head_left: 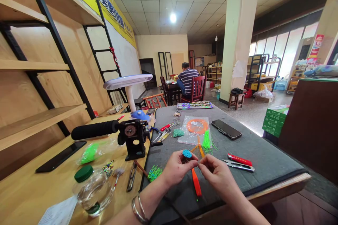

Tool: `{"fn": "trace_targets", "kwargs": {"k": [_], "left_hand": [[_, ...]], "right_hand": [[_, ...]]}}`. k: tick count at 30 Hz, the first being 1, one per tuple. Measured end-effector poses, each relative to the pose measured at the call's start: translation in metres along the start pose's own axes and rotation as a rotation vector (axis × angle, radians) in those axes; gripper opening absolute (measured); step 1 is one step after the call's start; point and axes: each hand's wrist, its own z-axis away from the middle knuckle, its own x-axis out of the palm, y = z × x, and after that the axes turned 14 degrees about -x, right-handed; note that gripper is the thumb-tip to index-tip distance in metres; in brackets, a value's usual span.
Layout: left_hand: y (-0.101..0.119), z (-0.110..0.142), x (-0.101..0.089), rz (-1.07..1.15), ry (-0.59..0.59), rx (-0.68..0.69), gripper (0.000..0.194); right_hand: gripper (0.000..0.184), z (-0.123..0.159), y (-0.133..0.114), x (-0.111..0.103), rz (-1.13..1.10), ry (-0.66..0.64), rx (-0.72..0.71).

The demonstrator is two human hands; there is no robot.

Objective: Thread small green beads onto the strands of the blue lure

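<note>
Blue knotted piece (187, 153) was pinched in the left hand (177, 169), the right hand (217, 174) closed just beside it on something too fine to tell, both raised above the grey mat (261, 154) so the orange strip (196, 182) hung clear.

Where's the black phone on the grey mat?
In the head view, the black phone lies on the grey work mat, just right of the clear bag of orange cord and beyond the person's right hand.
</note>
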Motion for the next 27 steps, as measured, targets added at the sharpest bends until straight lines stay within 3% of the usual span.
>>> {"fn": "trace_targets", "kwargs": {"k": [6,10,15,20,27], "left_hand": [[0.000,0.001,0.000,-0.051,-0.074,-0.023,0.031],[-0.001,0.001,0.000,-0.036,-0.092,-0.017,0.034],[0.004,0.002,0.000,-0.093,0.012,0.052,0.032],[0.002,0.004,0.005,-0.116,0.124,0.097,0.024],[-0.006,0.007,0.009,-0.155,0.155,0.137,0.016]], "right_hand": [[0.023,-0.001,-0.009,-0.012,0.111,-0.058,-0.081],[0.024,-0.003,-0.015,-0.023,0.128,-0.030,-0.090],[0.026,-0.001,-0.009,-0.030,0.170,0.050,-0.064],[0.027,0.005,0.002,-0.016,0.180,0.002,-0.005],[0.035,0.002,0.000,0.002,-0.134,-0.016,0.161]]}}
